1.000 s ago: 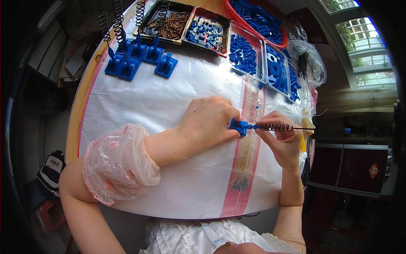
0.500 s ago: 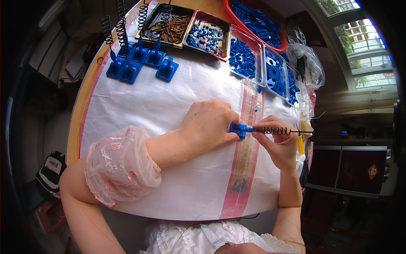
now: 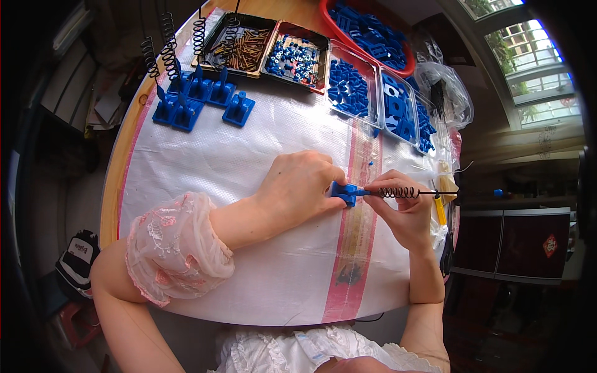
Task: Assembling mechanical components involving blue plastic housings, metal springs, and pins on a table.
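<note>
My left hand pinches a small blue plastic base between thumb and fingers, above the white woven sheet. In my right hand, thumb and fingertips grip a black coiled spring wire close to where it meets the base's narrow blue neck. The wire runs straight out to the right past my hand, with a small blue tip at its end. My fingers hide the exact joint between wire and neck. The base lies tipped on its side, its neck pointing right.
Several blue bases with upright coiled wires stand at the back left, beside a wireless base. Along the back are a tray of screws, a tray of small nuts, clear boxes of blue parts and a red basin.
The whole view has shifted slightly, with the table items a little further left. Both hands keep the same grips on the base and the spring wire.
</note>
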Tool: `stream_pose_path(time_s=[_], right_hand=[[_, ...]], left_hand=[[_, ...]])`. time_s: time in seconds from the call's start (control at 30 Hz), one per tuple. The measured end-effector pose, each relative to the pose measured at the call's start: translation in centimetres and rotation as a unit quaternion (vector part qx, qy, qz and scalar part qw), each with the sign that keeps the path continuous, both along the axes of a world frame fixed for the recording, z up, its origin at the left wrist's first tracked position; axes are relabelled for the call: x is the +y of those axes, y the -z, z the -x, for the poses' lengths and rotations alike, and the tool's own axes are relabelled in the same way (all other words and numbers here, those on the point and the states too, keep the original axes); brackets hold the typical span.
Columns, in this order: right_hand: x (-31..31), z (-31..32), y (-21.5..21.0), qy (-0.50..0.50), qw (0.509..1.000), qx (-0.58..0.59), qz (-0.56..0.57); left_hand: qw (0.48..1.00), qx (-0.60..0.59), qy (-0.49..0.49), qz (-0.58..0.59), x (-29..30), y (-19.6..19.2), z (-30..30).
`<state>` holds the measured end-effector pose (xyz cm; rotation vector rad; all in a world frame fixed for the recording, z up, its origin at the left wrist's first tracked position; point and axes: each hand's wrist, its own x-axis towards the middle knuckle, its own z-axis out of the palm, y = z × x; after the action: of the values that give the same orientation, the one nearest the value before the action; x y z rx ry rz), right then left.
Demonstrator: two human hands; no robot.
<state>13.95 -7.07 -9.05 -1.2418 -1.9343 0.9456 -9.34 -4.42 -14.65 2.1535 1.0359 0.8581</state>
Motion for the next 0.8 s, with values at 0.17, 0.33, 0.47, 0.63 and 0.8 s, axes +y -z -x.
stream_pose_path(time_s=[0.17,0.33,0.47,0.63,0.8], right_hand=[[-0.01,0.03,-0.12,-0.001,1.000,-0.001,0.003],[0.11,0.03,-0.17,-0.005,1.000,-0.005,0.005],[0.14,0.00,-0.24,-0.007,1.000,-0.009,0.003],[0.22,-0.08,-0.32,-0.011,1.000,-0.018,0.001],[0.25,-0.03,-0.26,-0.011,1.000,-0.022,-0.001]], left_hand=[[1.000,0.001,0.002,0.003,0.03,0.03,-0.06],[1.000,0.008,0.001,0.010,0.00,-0.18,-0.05],[1.000,0.008,0.004,0.010,0.07,-0.32,-0.06],[1.000,0.006,0.003,0.007,0.05,-0.26,-0.09],[0.999,0.028,0.008,0.042,0.14,-0.94,0.04]])
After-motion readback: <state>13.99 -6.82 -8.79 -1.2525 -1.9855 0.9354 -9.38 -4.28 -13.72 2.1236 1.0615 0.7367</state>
